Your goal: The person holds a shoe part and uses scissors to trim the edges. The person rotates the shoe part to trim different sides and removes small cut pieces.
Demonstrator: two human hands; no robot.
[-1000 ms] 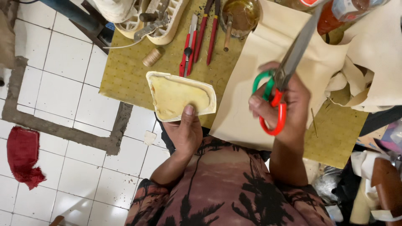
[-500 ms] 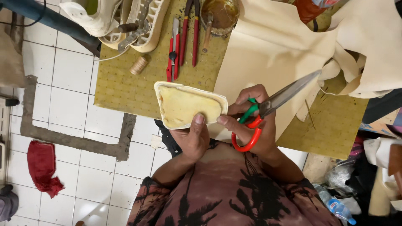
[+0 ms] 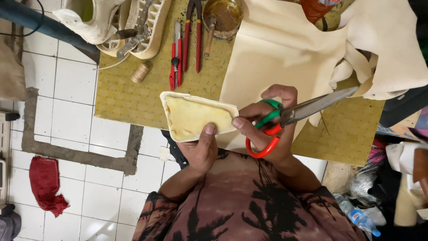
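Observation:
My left hand (image 3: 200, 149) holds a cream, glue-yellowed shoe sole piece (image 3: 196, 116) by its near edge, thumb on top. My right hand (image 3: 267, 129) grips large scissors (image 3: 294, 114) with one green and one red handle loop; the steel blades point right over a beige leather sheet (image 3: 276, 49). The right thumb touches the sole piece's right end. Both hands hover above the front edge of a small yellow-green work table (image 3: 125, 98).
On the table lie red-handled pliers (image 3: 174, 56), red-handled pincers (image 3: 192, 31), a glue pot with a brush (image 3: 223, 13), a thread spool (image 3: 140, 72) and white shoe parts (image 3: 129, 22). A red rag (image 3: 44, 183) lies on the white tiled floor. A plastic bottle (image 3: 356, 216) sits lower right.
My right hand has brought the scissors down and left from above the leather sheet to the sole piece's right end. The left hand keeps hold of the sole piece.

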